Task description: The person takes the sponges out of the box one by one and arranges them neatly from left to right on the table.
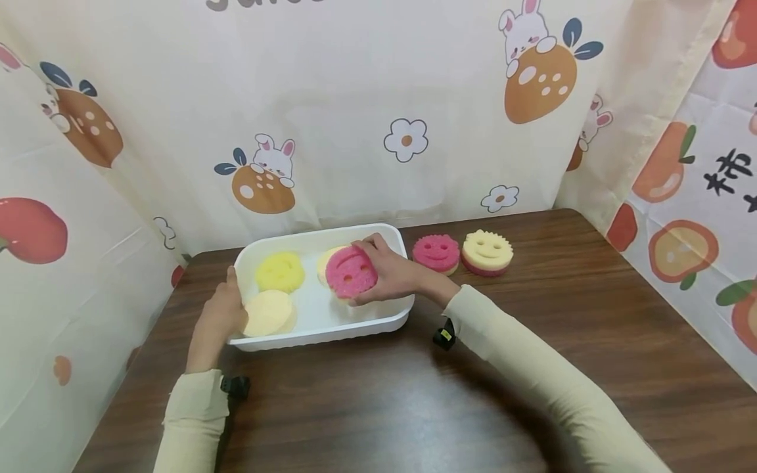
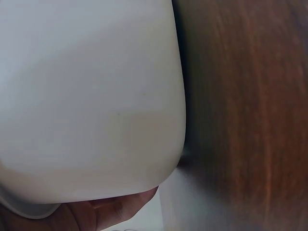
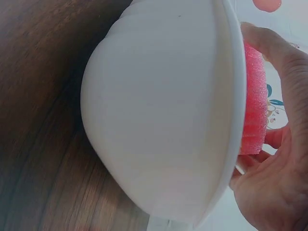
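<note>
My right hand (image 1: 387, 269) grips a round pink smiley-face sponge (image 1: 351, 271) by its edges, tilted over the right part of a white plastic tray (image 1: 322, 336). In the right wrist view the pink sponge (image 3: 255, 98) shows above the tray's rim (image 3: 236, 96), between thumb and fingers. Partly hidden behind it, a cream sponge (image 1: 324, 265) lies in the tray. My left hand (image 1: 221, 312) holds the tray's left end, with fingers along the outer wall. Beside it in the tray are a yellow smiley-face sponge (image 1: 280, 272) and a plain cream sponge (image 1: 269, 313).
To the right of the tray, a pink smiley-face sponge (image 1: 436, 251) and a cream smiley-face sponge with a pink underside (image 1: 487, 251) lie on the dark wooden table (image 1: 367, 407). Printed curtains (image 1: 355, 85) enclose the table at the back and both sides.
</note>
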Demonstrator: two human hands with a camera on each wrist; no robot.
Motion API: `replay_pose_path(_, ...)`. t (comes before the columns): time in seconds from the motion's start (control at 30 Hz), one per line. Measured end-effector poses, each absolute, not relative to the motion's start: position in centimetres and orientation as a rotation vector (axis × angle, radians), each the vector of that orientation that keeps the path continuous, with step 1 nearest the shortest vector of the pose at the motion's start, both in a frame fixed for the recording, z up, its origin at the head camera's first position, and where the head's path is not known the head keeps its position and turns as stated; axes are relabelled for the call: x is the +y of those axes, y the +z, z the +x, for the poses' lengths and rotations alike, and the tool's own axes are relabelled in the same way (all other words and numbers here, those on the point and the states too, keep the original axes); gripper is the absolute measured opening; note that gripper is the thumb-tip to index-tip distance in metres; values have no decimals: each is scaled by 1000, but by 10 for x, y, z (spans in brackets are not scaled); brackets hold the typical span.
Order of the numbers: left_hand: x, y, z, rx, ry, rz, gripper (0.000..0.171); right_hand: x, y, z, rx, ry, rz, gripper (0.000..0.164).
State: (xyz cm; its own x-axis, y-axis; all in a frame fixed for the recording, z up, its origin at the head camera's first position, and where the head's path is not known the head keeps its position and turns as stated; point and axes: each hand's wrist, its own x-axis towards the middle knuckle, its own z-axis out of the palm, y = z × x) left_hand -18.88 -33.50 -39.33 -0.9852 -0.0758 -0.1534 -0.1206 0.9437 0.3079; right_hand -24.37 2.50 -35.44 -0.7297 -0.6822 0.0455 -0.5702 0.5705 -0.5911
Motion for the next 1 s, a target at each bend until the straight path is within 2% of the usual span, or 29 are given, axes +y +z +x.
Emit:
replay_pose_path(0.27, -337, -396, -186, 2952, 485, -159, 100, 35, -351, -242, 2661, -961, -942, 120)
replay_pose_path(0.5, -335, -396, -187, 2950, 487, -163, 99, 47, -353, -243, 2683, -1025, -972, 114)
replay_pose_path(0.83, -334, -393, -186, 2938, 472, -187, 100, 74, -359, -249, 2693, -1101, -868, 121)
replay_pose_path(1.0, -334, -393, -190, 2928, 468, -206, 100, 84, -360, -251, 2726, -1089, -835, 118)
